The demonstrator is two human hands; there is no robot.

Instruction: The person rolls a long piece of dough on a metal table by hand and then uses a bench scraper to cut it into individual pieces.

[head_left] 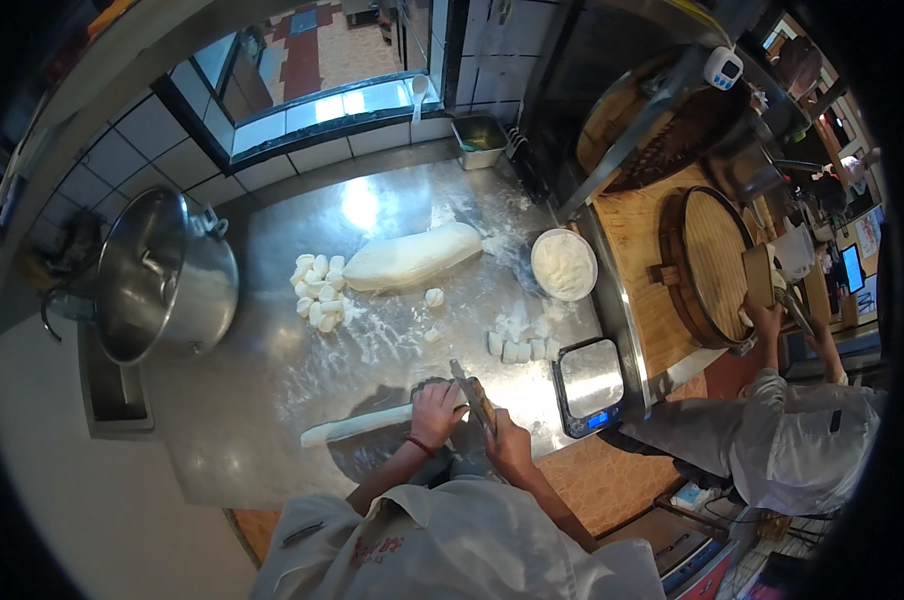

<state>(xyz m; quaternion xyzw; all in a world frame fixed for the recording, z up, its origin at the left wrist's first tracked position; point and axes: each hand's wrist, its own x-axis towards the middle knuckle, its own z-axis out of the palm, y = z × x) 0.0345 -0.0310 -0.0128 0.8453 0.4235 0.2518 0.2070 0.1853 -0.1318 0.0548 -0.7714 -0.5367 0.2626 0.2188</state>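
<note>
A rope of dough [357,425] lies along the near side of the steel table [242,400]. My left hand [435,414] rests closed over the rope's right end. In my right hand [510,446] is a knife [480,402], its blade beside the left hand's fingers at that end. Beyond them a thick log of dough [414,256] lies on the table, with a pile of small dough pieces [319,292] to its left. One single dough piece [434,297] sits in front of the log. Several cut pieces [518,350] form a row near the digital scale [589,380].
A bowl of flour [564,264] stands right of the log. At left is a large steel pot [207,275]; at the back, a metal container [481,142]. Past the table's right edge, a wooden counter [632,260] holds a round steamer [714,250]. A co-worker [762,430] stands there, hands occupied.
</note>
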